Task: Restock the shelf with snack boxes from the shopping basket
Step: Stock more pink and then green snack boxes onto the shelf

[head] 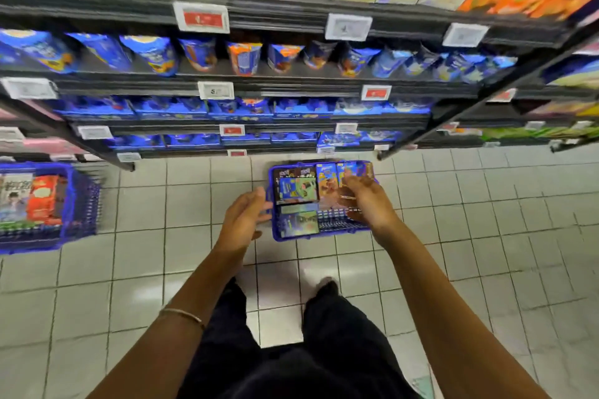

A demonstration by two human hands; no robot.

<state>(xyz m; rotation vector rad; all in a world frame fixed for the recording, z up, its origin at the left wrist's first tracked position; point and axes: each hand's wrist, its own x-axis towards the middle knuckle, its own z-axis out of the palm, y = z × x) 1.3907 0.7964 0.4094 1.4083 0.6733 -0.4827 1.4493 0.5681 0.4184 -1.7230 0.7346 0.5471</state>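
I see the basket (337,227) on the floor (162,253), just near of the bottom shelf (246,126). Snack boxes (296,189) lie packed in its left and far parts. The left hand (241,220) is at its left wall, fingers spread loosely and holding nothing. The right hand (364,201) is over the right side with fingers curled down among the boxes, but through the blur I cannot tell whether it grips one. A second basket (81,204) sits well to the left.

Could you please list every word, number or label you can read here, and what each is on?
None reads clearly.
Price tags on the shelf edges: blurred.
Snack boxes in the shopping basket: too small.
Blue packets on the shelf: blurred.
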